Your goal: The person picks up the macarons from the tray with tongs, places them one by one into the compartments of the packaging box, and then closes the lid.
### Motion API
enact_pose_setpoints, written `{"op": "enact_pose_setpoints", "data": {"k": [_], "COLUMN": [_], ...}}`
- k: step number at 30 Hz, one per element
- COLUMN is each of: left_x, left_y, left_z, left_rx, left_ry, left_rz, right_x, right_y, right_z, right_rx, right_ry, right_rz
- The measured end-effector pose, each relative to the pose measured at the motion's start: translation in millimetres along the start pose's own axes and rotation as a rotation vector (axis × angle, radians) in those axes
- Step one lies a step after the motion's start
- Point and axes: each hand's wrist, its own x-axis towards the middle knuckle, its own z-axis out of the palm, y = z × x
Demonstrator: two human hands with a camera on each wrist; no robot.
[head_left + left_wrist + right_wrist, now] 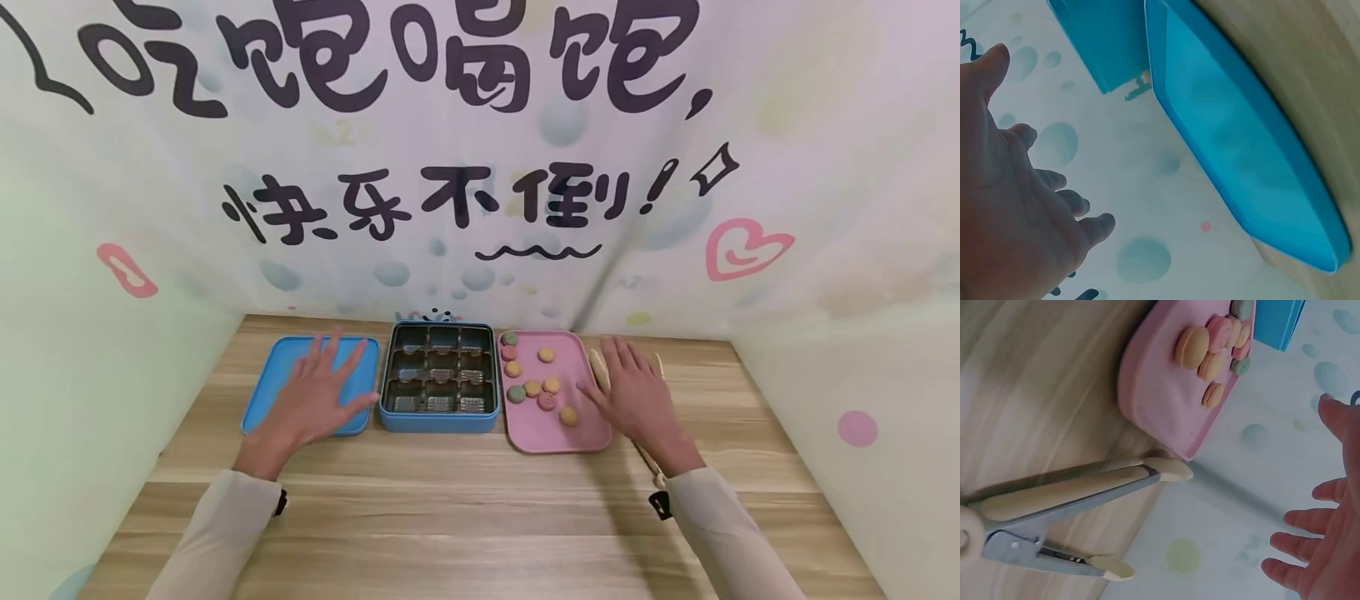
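Observation:
My left hand (318,400) hovers palm down with spread fingers above a blue lid (272,392); in the left wrist view a gap shows between hand and lid. My right hand (636,392) is likewise raised, fingers extended, over the right edge of a pink tray (592,437) and a pair of tongs (1066,494). Neither holds anything. Several macarons (546,401), yellow, pink and green, lie scattered on the tray. Between lid and tray stands a blue box (438,423) with a dark divided insert (442,367). The tongs are partly hidden by my right hand in the head view.
Everything stands in a row at the back of a wood-grain table (480,517). A white printed wall (450,275) rises right behind the row, and side walls close in the left and right.

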Motion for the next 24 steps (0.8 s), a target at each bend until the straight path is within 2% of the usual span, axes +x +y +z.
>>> {"op": "enact_pose_setpoints", "data": {"k": [5,11,16,24], "left_x": [0.7,3.1,3.0,3.2], "left_y": [4.9,7.3,7.3,10.8], "left_z": [4.5,11.1,17.1,19.6], "left_rx": [-0.039,-0.087,-0.12,-0.147], "left_ry": [-0.007,-0.008,-0.032,-0.035], "left_rz": [0.015,0.032,0.03,0.029], "right_x": [-9.3,-20.7,-27.9,-36.9], "right_y": [11.6,26.9,35.2,42.2], "right_z": [-0.3,5.0,8.5,10.5], "right_rx": [0.049,0.049,0.049,0.042], "right_ry": [-0.016,-0.043,-0.06,-0.077], "right_rz": [0.067,0.126,0.152,0.186]}}
